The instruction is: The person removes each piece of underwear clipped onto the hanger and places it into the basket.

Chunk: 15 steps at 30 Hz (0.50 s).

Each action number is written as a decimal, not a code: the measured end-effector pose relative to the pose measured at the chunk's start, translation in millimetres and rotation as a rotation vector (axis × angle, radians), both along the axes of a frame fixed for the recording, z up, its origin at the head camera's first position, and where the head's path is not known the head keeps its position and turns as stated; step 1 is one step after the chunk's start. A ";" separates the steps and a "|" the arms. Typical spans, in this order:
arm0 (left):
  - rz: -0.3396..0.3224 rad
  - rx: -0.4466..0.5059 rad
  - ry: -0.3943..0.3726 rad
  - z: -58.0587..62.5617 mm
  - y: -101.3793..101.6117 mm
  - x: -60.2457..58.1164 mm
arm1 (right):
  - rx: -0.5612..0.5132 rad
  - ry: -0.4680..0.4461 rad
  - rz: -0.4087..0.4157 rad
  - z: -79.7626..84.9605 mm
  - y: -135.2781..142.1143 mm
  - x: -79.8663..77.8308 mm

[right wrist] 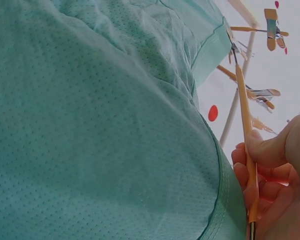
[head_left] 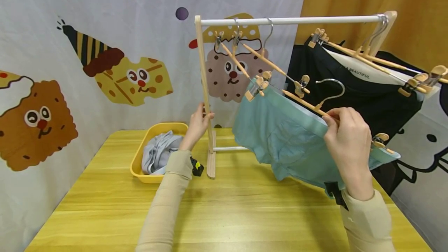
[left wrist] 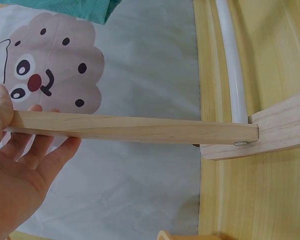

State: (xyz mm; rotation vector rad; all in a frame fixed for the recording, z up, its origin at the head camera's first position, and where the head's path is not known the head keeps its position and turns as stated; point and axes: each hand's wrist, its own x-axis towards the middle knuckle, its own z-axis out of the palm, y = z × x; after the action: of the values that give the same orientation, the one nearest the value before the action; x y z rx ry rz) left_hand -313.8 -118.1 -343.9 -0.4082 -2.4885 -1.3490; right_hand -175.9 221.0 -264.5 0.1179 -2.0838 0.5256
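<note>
Apparently being hung, teal fabric shorts (head_left: 297,135) are held toward the yellow wooden surface's (head_left: 262,221) right edge, their slim wooden hanger (head_left: 304,103) gripped by the right hand (head_left: 348,139), a pale wooden post (head_left: 203,69) by the left hand (head_left: 197,125); raising to the white rail (head_left: 315,20) seems needed.

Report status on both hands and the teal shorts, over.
Left hand grips rack post. Right hand holds hanger, teal shorts clipped on, hook off the rail. Two bare hangers on rail, possibly in the way.

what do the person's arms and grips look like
The person wears a beige fabric left sleeve and a matching right sleeve. A small black left-wrist attachment bears a yellow mark; a black right-wrist attachment is also visible. The left grip and right grip wear no gloves.
</note>
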 end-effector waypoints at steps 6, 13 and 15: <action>-0.001 0.012 -0.012 0.0 0.1 0.2 | 0.021 -0.013 0.021 2.2 -1.9 2.9; 0.017 0.038 -0.029 0.2 2.8 1.8 | 0.053 0.004 0.052 4.7 -4.0 7.2; 0.028 0.045 -0.028 0.0 4.0 2.4 | 0.064 0.007 0.062 4.7 -4.9 8.0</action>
State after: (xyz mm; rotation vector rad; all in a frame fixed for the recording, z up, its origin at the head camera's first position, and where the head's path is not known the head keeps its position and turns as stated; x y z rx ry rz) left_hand -311.4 -114.1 -343.9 -0.3464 -2.4716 -1.4064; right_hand -167.9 216.1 -259.8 0.2217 -2.0962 0.4952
